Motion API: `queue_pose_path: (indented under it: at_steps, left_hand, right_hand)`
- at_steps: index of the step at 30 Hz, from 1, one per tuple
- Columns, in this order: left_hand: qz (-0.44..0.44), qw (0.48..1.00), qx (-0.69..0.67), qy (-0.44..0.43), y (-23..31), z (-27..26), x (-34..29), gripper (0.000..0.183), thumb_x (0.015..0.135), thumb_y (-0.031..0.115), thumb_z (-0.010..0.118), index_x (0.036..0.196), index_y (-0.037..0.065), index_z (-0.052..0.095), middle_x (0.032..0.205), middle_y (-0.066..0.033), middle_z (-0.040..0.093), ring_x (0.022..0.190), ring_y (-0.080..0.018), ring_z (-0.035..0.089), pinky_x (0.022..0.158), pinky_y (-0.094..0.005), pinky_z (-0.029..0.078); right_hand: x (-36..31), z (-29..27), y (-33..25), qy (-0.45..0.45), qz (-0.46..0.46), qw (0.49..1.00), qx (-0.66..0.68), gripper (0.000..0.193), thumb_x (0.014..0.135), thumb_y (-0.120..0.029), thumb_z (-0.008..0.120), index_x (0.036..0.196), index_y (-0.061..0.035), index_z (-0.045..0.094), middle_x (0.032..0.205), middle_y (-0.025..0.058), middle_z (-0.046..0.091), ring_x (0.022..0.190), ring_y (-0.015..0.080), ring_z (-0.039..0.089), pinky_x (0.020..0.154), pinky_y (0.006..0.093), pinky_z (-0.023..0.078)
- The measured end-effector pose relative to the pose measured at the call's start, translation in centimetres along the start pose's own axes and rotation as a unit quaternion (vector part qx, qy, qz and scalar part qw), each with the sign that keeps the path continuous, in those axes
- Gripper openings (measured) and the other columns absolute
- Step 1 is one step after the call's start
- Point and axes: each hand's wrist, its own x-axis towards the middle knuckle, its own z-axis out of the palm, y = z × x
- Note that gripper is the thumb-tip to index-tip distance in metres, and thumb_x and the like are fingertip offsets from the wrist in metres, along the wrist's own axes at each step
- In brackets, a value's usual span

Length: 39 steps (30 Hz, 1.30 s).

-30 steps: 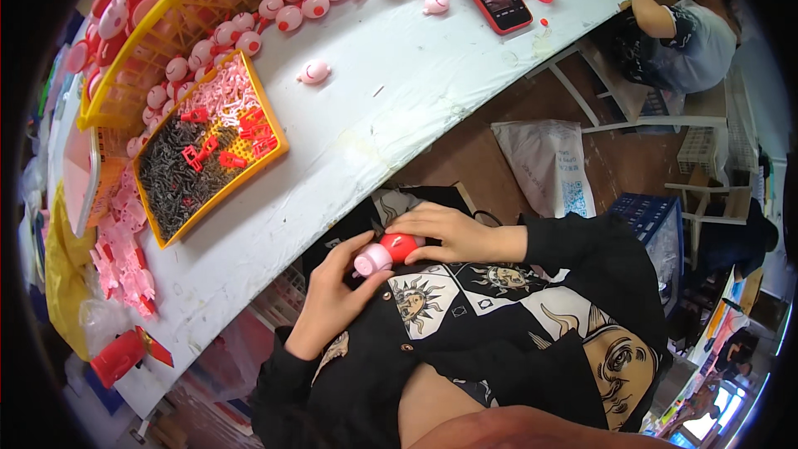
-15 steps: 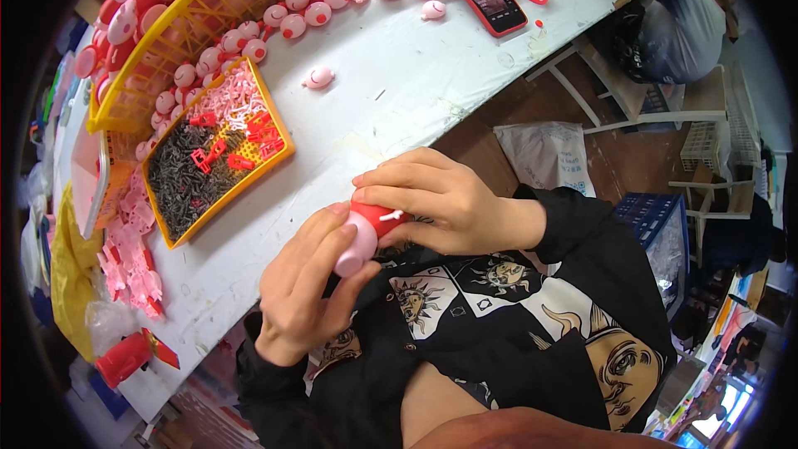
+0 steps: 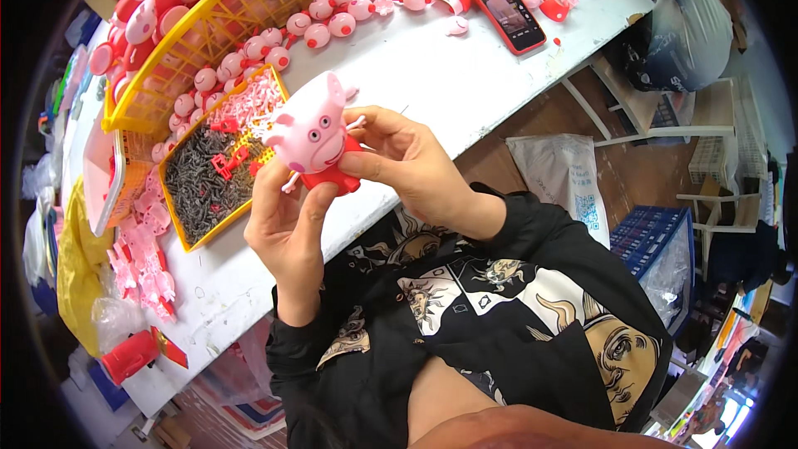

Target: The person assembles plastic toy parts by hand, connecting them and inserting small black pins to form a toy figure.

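Note:
Between my two hands is a toy pig figure (image 3: 320, 137) with a pink head, red body and thin pale arms. It is held up over the table's near edge, its painted eyes and smile showing. My left hand (image 3: 287, 220) grips the lower body from the left, thumb in front. On the other side, my right hand (image 3: 395, 154) presses its thumb on the red belly, with the fingers behind. Beyond the toy sits a yellow tray (image 3: 189, 241) of dark screws, small pink parts and red pieces, partly covered by the toy and my left hand.
A yellow basket (image 3: 241, 8) heaped with pink and red toy parts stands at the far left. Round pink pieces (image 3: 316, 35) line up beside it. A phone in a red case (image 3: 503, 12) lies farther back. Another person (image 3: 686, 25) sits at the upper right.
The toy has been raised and moved away from my body, and turned so its face and arms show. Both hands went with it and shifted their grip to the red body.

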Motion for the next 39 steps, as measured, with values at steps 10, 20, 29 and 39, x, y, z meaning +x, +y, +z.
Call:
queue_pose_path:
  at_steps: [10,20,29,39]
  left_hand:
    - [0.014,1.0,0.02,0.001,0.2,-0.5,0.4,0.033,0.086,0.001,0.072,0.116,-0.006,0.058,0.116,-0.0092,0.055,0.108,-0.0184,0.056,0.096,-0.0348,0.046]
    - [-0.084,0.993,-0.014,-0.076,1.7,-1.5,1.9,0.042,0.09,-0.006,0.063,0.13,-0.008,0.048,0.123,-0.0115,0.057,0.109,-0.0205,0.061,0.092,-0.0326,0.052]
    - [0.075,0.982,0.17,0.024,6.8,-6.1,15.7,0.033,0.09,0.009,0.069,0.119,-0.005,0.062,0.106,-0.01,0.07,0.093,-0.0131,0.067,0.082,-0.0259,0.053]
    - [0.315,0.803,0.486,0.136,7.0,-7.2,36.5,0.032,0.078,0.013,0.077,0.104,-0.002,0.067,0.093,-0.0183,0.069,0.091,-0.0268,0.068,0.079,-0.0341,0.053]
  right_hand:
    - [0.5,0.4,-0.1,-0.018,0.04,0.999,0.0,0.038,0.089,-0.006,0.07,0.124,-0.0001,0.056,0.108,0.0071,0.062,0.097,0.012,0.061,0.086,0.029,0.051]
    - [2.3,0.1,1.1,0.001,0.061,0.996,-0.07,0.043,0.085,-0.011,0.076,0.122,-0.0008,0.056,0.103,0.0082,0.066,0.098,0.0147,0.063,0.085,0.0287,0.053]
    - [1.3,-2.0,1.3,0.012,-0.034,0.981,-0.192,0.062,0.087,-0.007,0.071,0.142,-0.0013,0.042,0.143,0.0165,0.04,0.127,0.0256,0.05,0.103,0.0378,0.047]
    - [1.5,-4.3,2.1,0.012,-0.164,0.832,-0.53,0.033,0.086,-0.005,0.068,0.118,-0.003,0.063,0.12,0.0156,0.061,0.107,0.0292,0.062,0.09,0.0351,0.049]
